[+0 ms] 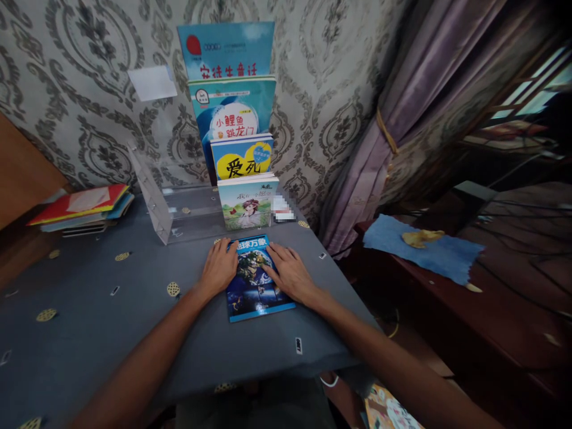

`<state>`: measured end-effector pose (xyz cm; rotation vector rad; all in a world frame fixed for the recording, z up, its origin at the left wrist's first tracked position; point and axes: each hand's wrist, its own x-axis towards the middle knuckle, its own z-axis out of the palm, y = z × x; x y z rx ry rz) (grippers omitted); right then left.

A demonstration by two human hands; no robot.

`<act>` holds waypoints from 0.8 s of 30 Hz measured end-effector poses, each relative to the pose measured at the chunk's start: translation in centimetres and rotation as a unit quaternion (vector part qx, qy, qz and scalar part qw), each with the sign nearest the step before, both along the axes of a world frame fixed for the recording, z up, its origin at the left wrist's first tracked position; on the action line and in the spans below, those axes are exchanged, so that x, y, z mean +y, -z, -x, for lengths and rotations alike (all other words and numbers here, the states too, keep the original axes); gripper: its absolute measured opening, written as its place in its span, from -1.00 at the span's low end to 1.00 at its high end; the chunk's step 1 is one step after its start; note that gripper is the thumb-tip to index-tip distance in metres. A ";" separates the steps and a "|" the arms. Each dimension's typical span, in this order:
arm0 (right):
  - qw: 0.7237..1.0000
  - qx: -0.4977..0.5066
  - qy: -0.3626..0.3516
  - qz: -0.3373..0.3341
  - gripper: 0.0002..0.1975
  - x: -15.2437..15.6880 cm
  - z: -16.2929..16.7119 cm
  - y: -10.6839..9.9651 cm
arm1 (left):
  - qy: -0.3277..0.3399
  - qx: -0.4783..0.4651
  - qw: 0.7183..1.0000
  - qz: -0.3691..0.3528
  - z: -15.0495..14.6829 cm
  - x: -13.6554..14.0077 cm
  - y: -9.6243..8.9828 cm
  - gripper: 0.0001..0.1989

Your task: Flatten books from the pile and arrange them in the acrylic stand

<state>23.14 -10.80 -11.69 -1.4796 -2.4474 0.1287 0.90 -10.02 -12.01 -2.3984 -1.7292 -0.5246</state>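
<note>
A blue book (pixel 252 292) with the Earth on its cover lies flat on the grey-clothed table (pixel 147 322). My left hand (pixel 218 267) rests at the book's upper left edge, fingers stretched forward and the thumb side touching the cover. Across the right side of the cover lies my right hand (pixel 290 271), its fingers extended and thumb apart. Just beyond, a clear tiered book rack (pixel 154 196) holds a book with a girl on its cover (pixel 245 208), a yellow-and-blue book (pixel 236 159), a teal book (pixel 230 107) and a taller blue book (pixel 227 50).
Several books and folders (pixel 89 202) are stacked at the table's left back. A small blurred-out item (pixel 282 208) sits right of the rack. Purple curtain (pixel 361 143) hangs on the right. Beyond the table's right edge, a blue cloth (pixel 415 256) covers part of a dark red surface.
</note>
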 end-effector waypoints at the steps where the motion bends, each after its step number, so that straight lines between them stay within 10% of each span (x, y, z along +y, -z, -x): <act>1: 1.000 -0.002 0.000 0.003 -0.47 -0.2 -0.1 0.0 | -0.001 0.001 1.000 -0.001 0.0 0.0 0.0 -0.63; 24: 0.987 0.122 -0.060 -0.084 -0.64 -7.3 -3.8 0.8 | -0.010 0.014 1.000 0.017 -0.2 -0.1 -0.4 -0.61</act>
